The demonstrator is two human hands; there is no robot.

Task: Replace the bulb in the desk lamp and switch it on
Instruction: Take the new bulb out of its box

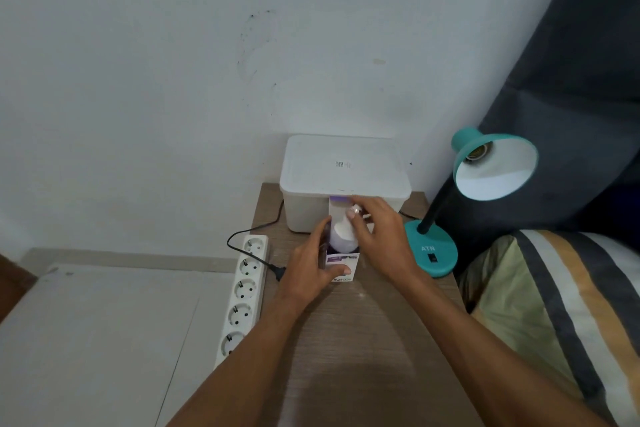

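Note:
A teal desk lamp [433, 250] stands at the table's right edge; its shade [495, 166] faces me and the socket inside holds no bulb. At the table's middle, my left hand [311, 270] grips a white and purple bulb carton [341, 265]. A white bulb [341, 236] sticks halfway out of the carton's open top. My right hand [377, 236] pinches the bulb near its screw base, with the thumb on the neck. The lamp's black switch [432, 257] sits on the round base.
A white lidded plastic box [343, 170] stands against the wall right behind my hands. A white power strip [246, 291] lies along the wooden table's [363, 340] left edge with a black plug and cable. A striped pillow [554, 305] and a dark curtain [571, 80] are at right.

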